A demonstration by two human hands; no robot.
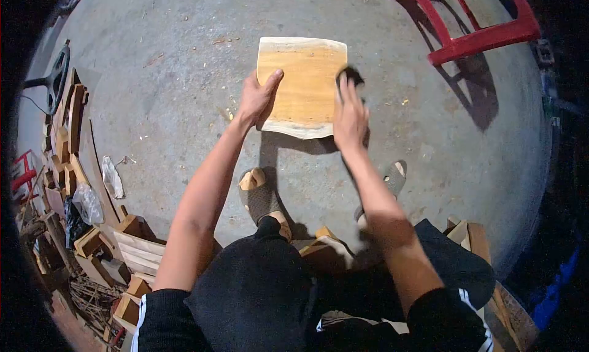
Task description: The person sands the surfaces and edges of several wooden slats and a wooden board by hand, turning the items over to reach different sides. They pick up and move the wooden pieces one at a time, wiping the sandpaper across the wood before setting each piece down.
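Observation:
A wooden board (304,85) with pale, wavy edges is held up above the concrete floor. My left hand (257,97) grips its left edge, thumb on the top face and fingers out of sight beneath. At the board's right edge is my right hand (351,116), blurred by motion, its fingers closed over a small black object (351,76). What that black object is cannot be made out.
Wood offcuts (92,248) and plastic bags (88,202) lie along the left side. A red frame (485,42) stands at the upper right. My sandalled feet (257,192) are below the board. More wood pieces (328,248) lie near my legs.

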